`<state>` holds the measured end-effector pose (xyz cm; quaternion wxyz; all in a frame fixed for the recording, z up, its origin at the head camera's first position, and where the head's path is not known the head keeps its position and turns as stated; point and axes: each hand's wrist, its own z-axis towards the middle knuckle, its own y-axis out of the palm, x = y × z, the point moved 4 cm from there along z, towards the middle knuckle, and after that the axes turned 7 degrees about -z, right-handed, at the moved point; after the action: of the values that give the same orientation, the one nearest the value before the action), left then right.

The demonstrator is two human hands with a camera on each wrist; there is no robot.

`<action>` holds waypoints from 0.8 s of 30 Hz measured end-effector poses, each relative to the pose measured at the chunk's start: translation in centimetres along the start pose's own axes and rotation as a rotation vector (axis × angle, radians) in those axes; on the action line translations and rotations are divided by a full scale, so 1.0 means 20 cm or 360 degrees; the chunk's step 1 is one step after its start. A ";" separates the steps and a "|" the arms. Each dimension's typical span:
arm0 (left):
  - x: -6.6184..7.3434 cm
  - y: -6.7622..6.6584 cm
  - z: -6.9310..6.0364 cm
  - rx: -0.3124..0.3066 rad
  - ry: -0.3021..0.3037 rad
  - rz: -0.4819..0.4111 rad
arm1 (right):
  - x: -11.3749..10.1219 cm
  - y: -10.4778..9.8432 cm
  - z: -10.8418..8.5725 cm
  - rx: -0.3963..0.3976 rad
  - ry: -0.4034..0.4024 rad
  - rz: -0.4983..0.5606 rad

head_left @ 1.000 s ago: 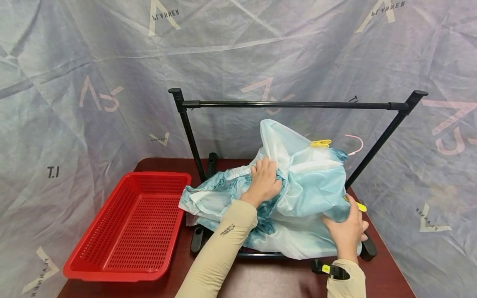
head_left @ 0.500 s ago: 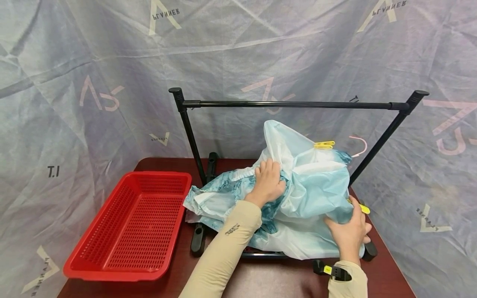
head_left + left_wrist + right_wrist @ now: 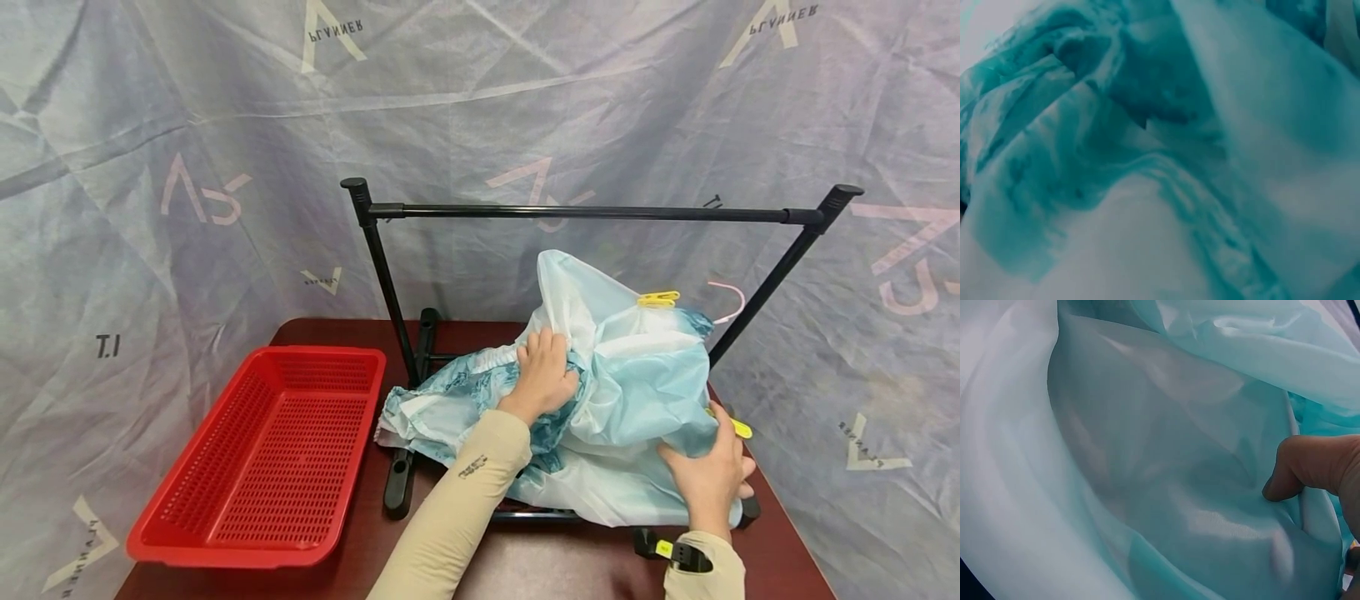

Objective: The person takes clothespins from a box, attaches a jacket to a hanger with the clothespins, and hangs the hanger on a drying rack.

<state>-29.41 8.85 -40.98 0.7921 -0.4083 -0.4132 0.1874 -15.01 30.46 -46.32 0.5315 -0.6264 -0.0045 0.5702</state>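
A thin, white and pale-blue garment (image 3: 637,392) with darker blue patterned parts lies bunched over the base of the black rack. Its folds fill the left wrist view. My left hand (image 3: 543,375) grips the gathered cloth near the middle; its fingertips are partly hidden in folds. At the garment's right edge my right hand (image 3: 707,475) holds the fabric, the thumb (image 3: 1300,465) on the near face and the fingers behind. One yellow clothespin (image 3: 658,299) is on the upper part, another yellow clothespin (image 3: 741,428) by my right fingers. A pink hanger hook (image 3: 738,300) sticks out at the upper right.
The black rack (image 3: 600,212) stands on the dark red table (image 3: 780,542), its top bar above and behind the garment. To the left sits a red perforated basket (image 3: 300,450). A grey printed cloth (image 3: 225,125) hangs behind everything.
Both hands have shifted slightly to the right, carrying the garment, its clothespins and the hanger hook along. The garment's left end has moved away from the basket's edge.
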 end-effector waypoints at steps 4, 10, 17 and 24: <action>-0.02 0.01 0.00 0.0000 -0.0004 -0.0001 | 0.00 0.00 0.00 -0.0006 -0.0001 -0.0017; -0.04 0.02 -0.01 0.0011 0.0003 -0.0010 | 0.01 0.01 0.00 0.0002 -0.0009 -0.0039; -0.07 0.02 -0.02 0.0012 -0.0011 0.0003 | 0.00 0.02 0.01 -0.0005 -0.0020 -0.0054; -0.14 0.02 -0.06 0.0013 -0.0042 0.0017 | -0.01 0.02 0.01 -0.0030 -0.0034 -0.0096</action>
<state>-30.12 6.79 -43.02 0.7872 -0.4048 -0.4207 0.1988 -15.40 30.28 -46.43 0.5424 -0.6248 -0.0344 0.5606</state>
